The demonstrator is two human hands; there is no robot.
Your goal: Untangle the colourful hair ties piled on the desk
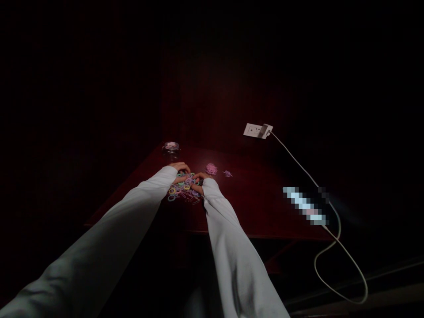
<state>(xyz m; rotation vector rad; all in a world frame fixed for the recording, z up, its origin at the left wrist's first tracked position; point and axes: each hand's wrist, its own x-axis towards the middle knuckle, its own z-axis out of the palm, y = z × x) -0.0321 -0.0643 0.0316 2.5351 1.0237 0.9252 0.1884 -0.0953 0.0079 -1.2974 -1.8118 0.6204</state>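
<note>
A mixed pile of small coloured rings and thin clip-like pieces (172, 198) lies on the dark red table (251, 212). My left hand (181, 171) rests over the pile's upper left side, its fingers curved and apart around the pieces. At the pile's right side is my right hand (200, 181), with fingers bent into it; their tips are too small and dark to make out. Just beyond my right hand sits a small heap of pink pieces (211, 168), and right of that a few purple pieces (227, 173).
A clear round jar (171, 150) with pink on top stands at the table's back left. On the wall is a white socket (253, 130) with a plugged-in charger. Its white cable (294, 158) runs to a pixelated bright object (304, 205) at the right and loops below.
</note>
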